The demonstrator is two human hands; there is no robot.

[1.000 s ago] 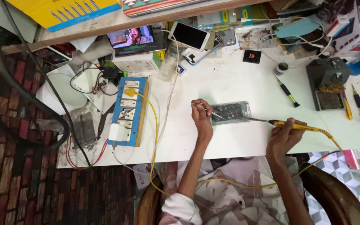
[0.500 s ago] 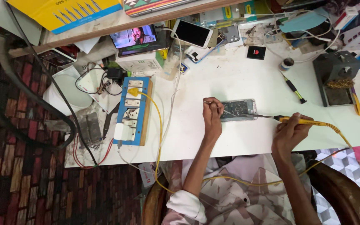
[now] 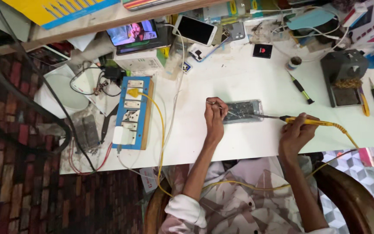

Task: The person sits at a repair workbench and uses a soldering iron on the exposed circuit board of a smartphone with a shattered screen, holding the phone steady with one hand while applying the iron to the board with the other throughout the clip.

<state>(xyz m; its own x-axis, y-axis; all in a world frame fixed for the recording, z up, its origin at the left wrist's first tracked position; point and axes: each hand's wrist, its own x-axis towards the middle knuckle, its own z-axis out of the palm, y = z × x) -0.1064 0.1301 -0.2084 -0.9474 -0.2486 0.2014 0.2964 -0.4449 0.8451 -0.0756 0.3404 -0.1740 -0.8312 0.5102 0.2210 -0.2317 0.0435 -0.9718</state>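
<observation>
An opened phone (image 3: 244, 112) lies flat on the white table (image 3: 239, 82), its inner parts showing. My left hand (image 3: 215, 117) rests at the phone's left end and pinches thin metal tweezers (image 3: 215, 104), whose tips point onto the phone. My right hand (image 3: 296, 132) grips a soldering iron with a yellow handle (image 3: 310, 121). The iron's metal tip (image 3: 260, 115) reaches left and touches the phone. Its yellow cord (image 3: 347, 136) runs off the table's front edge and across my lap.
A blue socket strip (image 3: 133, 115) with a yellow plug sits left of my hands. A tablet (image 3: 134, 34) showing video and a white phone (image 3: 195, 30) lie at the back. A soldering stand (image 3: 345, 78), screwdrivers (image 3: 301, 89) and small boxes fill the right side.
The view has shifted, so the table now sits further right and lower in the picture. My hands keep their grips; the iron's tip stays on the phone.
</observation>
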